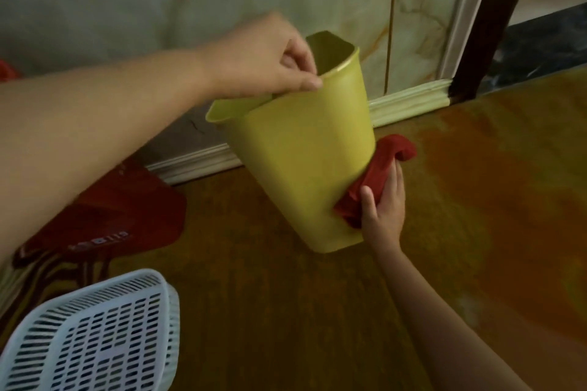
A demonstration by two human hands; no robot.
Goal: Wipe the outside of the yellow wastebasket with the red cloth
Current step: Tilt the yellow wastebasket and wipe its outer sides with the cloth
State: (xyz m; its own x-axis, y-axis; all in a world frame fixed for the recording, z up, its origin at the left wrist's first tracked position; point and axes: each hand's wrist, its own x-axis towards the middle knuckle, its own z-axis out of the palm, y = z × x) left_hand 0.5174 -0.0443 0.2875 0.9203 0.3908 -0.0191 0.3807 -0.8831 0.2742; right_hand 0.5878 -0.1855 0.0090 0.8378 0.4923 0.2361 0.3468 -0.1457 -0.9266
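White print on red bag (104,216), unreadable.

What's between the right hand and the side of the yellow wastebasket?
The red cloth, pressed by the right hand against the wastebasket wall, per the head view.

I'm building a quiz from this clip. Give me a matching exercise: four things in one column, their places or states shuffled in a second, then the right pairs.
Things:
1. yellow wastebasket
2. red cloth
3. left hand
4. white slotted basket

Places or states:
A. pinching the top rim
B. bottom left corner, on the floor
C. tilted, near the baseboard
D. pressed to the wastebasket's side by the right hand

Pairs: 1-C, 2-D, 3-A, 4-B
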